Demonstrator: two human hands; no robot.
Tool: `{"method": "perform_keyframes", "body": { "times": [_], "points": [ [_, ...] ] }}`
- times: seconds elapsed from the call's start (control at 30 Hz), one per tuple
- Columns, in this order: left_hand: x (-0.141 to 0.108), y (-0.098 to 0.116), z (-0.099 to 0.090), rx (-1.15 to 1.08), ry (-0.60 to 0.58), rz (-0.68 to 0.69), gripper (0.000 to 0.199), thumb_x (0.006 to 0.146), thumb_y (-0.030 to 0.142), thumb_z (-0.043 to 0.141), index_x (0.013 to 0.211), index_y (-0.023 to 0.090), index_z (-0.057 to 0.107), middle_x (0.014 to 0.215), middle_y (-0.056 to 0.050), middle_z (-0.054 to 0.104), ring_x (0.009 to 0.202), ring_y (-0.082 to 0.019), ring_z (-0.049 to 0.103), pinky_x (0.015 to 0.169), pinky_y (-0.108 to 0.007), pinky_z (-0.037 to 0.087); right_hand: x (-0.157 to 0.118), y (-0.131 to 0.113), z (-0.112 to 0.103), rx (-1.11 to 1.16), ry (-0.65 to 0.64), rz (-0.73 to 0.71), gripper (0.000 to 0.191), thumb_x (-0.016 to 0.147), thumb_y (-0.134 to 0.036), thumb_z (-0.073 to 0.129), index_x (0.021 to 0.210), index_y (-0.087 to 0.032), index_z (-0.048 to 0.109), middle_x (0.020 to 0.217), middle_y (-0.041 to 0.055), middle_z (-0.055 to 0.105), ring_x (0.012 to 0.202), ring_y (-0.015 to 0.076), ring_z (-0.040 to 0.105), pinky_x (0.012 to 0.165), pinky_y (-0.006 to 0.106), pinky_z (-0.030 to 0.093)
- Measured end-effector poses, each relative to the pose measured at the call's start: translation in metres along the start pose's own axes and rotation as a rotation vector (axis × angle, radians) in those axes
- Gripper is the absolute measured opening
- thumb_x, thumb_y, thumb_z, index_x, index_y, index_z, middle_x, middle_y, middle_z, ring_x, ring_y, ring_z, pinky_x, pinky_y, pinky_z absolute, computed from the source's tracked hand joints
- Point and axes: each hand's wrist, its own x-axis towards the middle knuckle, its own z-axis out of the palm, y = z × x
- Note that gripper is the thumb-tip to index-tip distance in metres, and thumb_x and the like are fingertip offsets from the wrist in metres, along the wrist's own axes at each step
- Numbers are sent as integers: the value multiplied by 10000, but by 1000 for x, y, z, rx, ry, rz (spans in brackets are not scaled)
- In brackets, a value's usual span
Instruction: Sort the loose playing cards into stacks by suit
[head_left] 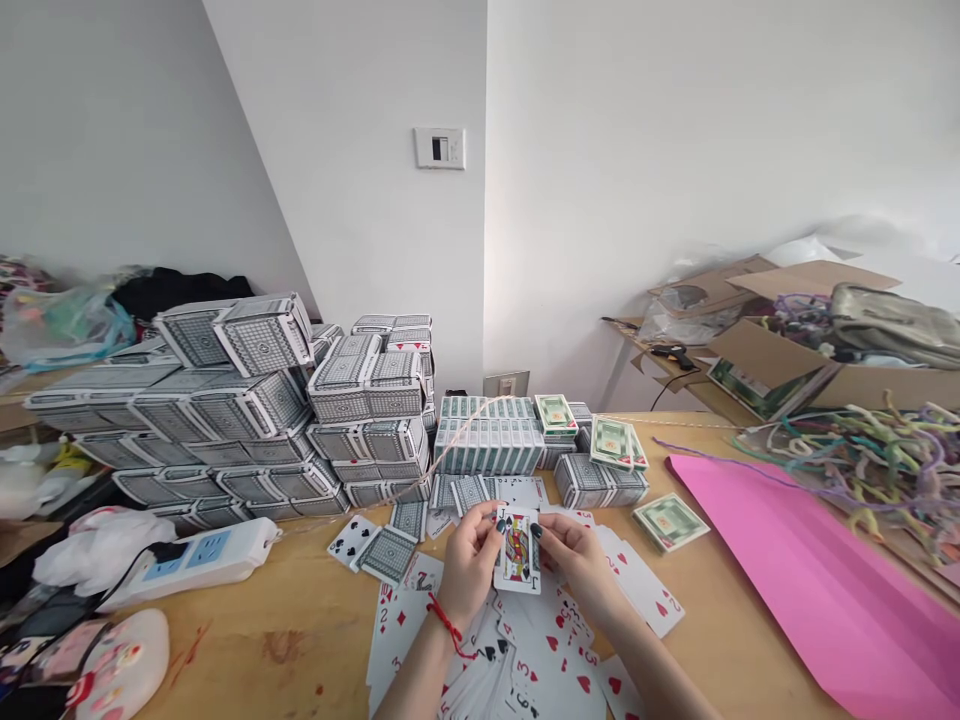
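Note:
A jack of spades playing card (517, 555) is held face up between my two hands, above the table. My left hand (474, 550), with a red string bracelet at the wrist, pinches the card's left edge. On its right edge my right hand (574, 550) grips with thumb and fingers. Whether other cards lie behind the jack I cannot tell. Beneath the hands spreads a loose pile of face-up playing cards (525, 650), partly covered by my forearms. Several more cards lie just beyond, among them a face-down card (388, 555) and a six of spades (351, 540).
Stacked blocks of grey-backed cards (232, 400) rise at the left. Green card boxes (670, 522) sit at the right, near a pink sheet (810, 590). A white power strip (195, 560) lies left. Coloured fuzzy stems (877, 470) and an open carton (795, 380) occupy the far right.

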Motion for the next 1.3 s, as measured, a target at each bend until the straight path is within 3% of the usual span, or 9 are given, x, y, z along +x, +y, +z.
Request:
{"method": "perform_keyframes", "body": {
  "times": [0.37, 0.67, 0.9, 1.1, 1.3],
  "points": [
    [-1, 1, -1, 45, -1, 33, 263, 779, 307, 480, 992, 164, 538, 550, 58, 399, 467, -84, 371, 452, -186, 329, 0, 2, -1, -32, 28, 9, 254, 711, -419, 629, 797, -181, 638, 647, 5, 628, 514, 110, 508, 494, 223, 376],
    [0, 5, 2, -32, -9, -36, 315, 744, 334, 519, 1005, 161, 546, 595, 24, 500, 505, -102, 448, 476, -196, 364, 0, 4, -3, -13, 48, -5, 219, 731, -390, 618, 744, -172, 596, 639, -3, 592, 519, 97, 487, 484, 206, 352],
    [-1, 11, 5, -112, -94, -63, 201, 761, 348, 499, 765, 161, 572, 597, 18, 515, 493, -86, 444, 473, -180, 366, -1, 4, -2, -24, 40, -14, 216, 748, -389, 591, 743, -173, 576, 604, -17, 537, 456, 82, 417, 459, 215, 334],
    [-4, 11, 6, -93, -54, -68, 204, 752, 363, 492, 774, 172, 560, 623, 16, 535, 520, -99, 477, 495, -188, 388, 0, 4, 2, -47, 96, 15, 234, 695, -413, 616, 709, -192, 538, 624, -12, 540, 511, 126, 477, 495, 240, 372],
    [-8, 11, 9, -123, -41, -52, 221, 779, 340, 465, 890, 177, 566, 555, 38, 478, 460, -95, 448, 436, -182, 365, -2, 8, 4, 36, 107, 22, 114, 720, -312, 583, 720, -206, 541, 577, -42, 490, 502, 110, 444, 493, 219, 357]
  ]
}}
